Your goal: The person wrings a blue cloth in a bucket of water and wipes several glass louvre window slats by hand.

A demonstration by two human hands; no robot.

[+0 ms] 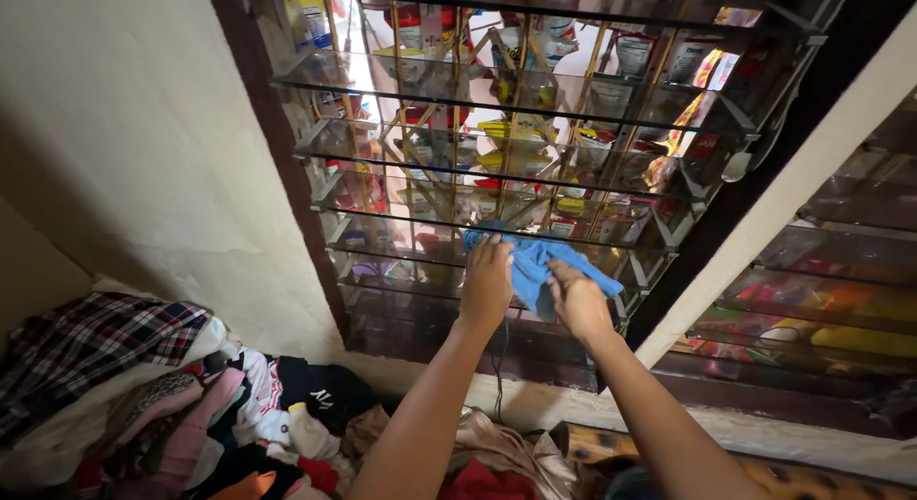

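Observation:
A blue cloth is pressed against a glass slat of a louvre window with a dark frame. My left hand lies flat on the cloth's left end, fingers on the glass. My right hand grips the cloth's lower right part, bunching it. Both forearms reach up from the bottom of the view.
A pile of mixed clothes, with a plaid piece on top at left, lies below the window. A cream wall is at left. A second louvre window stands at right. Through the slats show shelves with coloured packets and a metal grille.

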